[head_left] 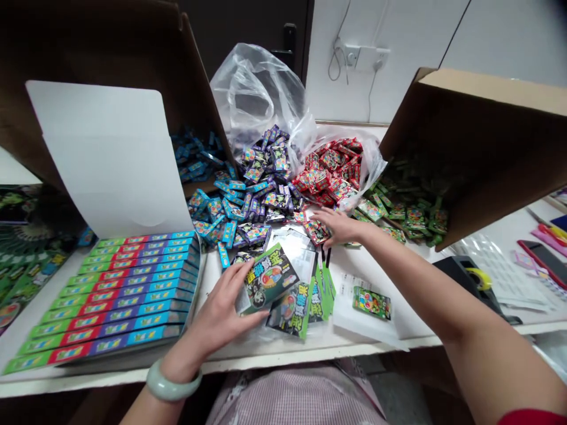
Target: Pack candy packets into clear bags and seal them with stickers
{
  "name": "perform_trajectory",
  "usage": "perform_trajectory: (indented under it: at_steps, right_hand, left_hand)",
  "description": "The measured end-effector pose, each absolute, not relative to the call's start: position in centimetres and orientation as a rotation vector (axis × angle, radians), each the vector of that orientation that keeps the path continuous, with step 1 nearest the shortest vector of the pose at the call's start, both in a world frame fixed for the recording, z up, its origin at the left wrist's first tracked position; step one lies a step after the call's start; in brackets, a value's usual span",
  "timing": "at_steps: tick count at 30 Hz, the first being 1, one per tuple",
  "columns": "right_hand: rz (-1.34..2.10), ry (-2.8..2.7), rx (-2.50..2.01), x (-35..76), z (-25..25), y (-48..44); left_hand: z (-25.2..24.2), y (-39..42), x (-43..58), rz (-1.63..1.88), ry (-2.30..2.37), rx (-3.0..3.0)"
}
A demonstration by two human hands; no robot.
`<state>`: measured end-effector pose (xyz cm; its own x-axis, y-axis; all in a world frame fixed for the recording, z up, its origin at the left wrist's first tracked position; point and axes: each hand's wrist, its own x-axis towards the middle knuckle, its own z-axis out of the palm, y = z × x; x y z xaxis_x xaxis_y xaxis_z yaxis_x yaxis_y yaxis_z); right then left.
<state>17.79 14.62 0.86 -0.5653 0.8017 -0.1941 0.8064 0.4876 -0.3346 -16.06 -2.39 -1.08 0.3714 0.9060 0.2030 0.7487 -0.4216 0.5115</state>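
From where I stand, the nearest thing is the table edge point(310, 358), and just over it the left hand point(221, 304) grasps a black packet point(273, 280), fingers on top and thumb along the near side; I'll place everything by that packet. A light grip like this suits thin stock: firm enough to steady it, loose enough not to crease it. Partly beneath it and to its right, more flat packets point(290, 310) overlap. To its left sits a display box with a raised white lid point(117, 165), filled with coloured rows; to its right, a small green box point(372, 303) lies on white paper. Beyond it and to the right, the right hand point(339, 227) has its fingers at a red box point(316, 232); whether they have closed on it I cannot tell. Best to pinch that one by its narrow sides and lift it straight, not rake its neighbours, keeping the forearm above the green box. Farther beyond the packet spread blue boxes point(217, 209) and purple boxes point(277, 159), then a red heap point(332, 159) in clear plastic, with green ones point(416, 218) spilling from a carton point(487, 130) to the right.
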Motion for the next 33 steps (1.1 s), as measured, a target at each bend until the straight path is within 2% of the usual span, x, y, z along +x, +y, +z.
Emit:
perform_trajectory:
  at_steps: [4, 7, 10, 14, 20, 24, 29, 33]
  right_hand:
    - [-0.596, 2.796, 1.373, 17.4, 0.5, 13.7]
    - [-0.805, 3.024, 1.438, 17.6, 3.1, 10.9]
    - [-1.046, 3.137, 1.124, 17.3, 6.7, 7.0]
    - [-0.874, 3.092, 0.992, 16.3, 9.1, 3.5]
    - [-0.576, 3.080, 0.899, 15.9, 8.5, 2.8]
    - [-0.582, 3.090, 0.796, 15.7, 8.7, 2.7]
    - [-0.555, 3.095, 0.901, 15.0, 7.9, 2.7]
    - [-0.734, 3.183, 1.005, 14.6, 6.0, 1.9]
  left_hand:
    - [-1.0, -2.3, -15.8, 0.650, 1.421, 2.325]
    - [-1.0, -2.6, -15.8, 0.661, 1.445, 2.358]
    - [-1.0, -2.6, -15.6, 0.688, 1.416, 2.410]
    - [-0.8, -2.5, -14.9, 0.738, 1.322, 2.446]
    - [-0.5, -3.2, -14.7, 0.658, 1.202, 2.469]
    - [-0.2, -3.3, -14.4, 0.628, 1.127, 2.430]
    - [-0.2, -3.0, -13.4, 0.698, 1.079, 2.351]
    - [-0.4, -3.3, -13.7, 0.700, 1.153, 2.336]
